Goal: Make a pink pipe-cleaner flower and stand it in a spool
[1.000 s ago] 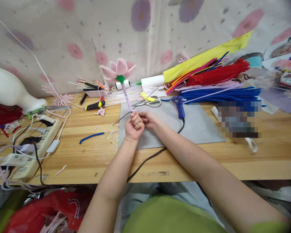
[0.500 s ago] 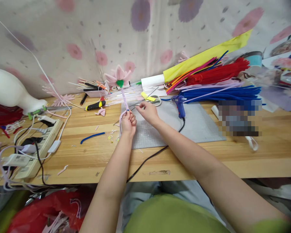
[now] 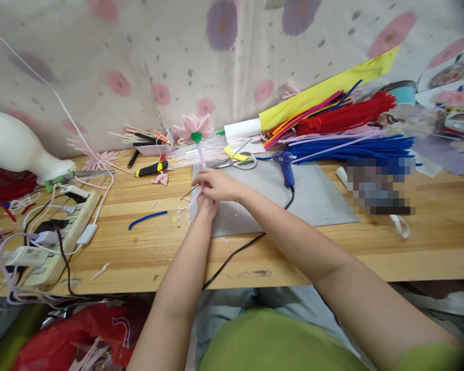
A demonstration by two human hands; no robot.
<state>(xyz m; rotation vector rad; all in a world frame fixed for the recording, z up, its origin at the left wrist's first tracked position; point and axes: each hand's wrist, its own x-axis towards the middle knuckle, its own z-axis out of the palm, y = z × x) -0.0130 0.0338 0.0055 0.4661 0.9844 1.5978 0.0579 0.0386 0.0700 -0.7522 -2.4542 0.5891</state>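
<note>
A pink pipe-cleaner flower with a green base stands upright on a stem wrapped in lilac pipe cleaner. My left hand is closed round the lower stem, its fingers mostly covered by the other hand. My right hand lies across the stem just above, fingers bent round it and the lilac strand. Beneath both hands is a grey cutting mat. Scissors with pale handles lie beyond the right hand, a yellow strip near them. A blue glue gun rests on the mat to the right.
Bundles of blue pipe cleaners and red pipe cleaners lie at the back right. A yellow-and-black cutter and a short blue pipe cleaner are on the left. A power strip with many cables stands farther left. The glue gun's black cord crosses the front edge.
My right hand has moved left and slightly down, from beside the stem onto it, over my left hand. The flower has shifted a little right and turned, and the scissors show more fully.
</note>
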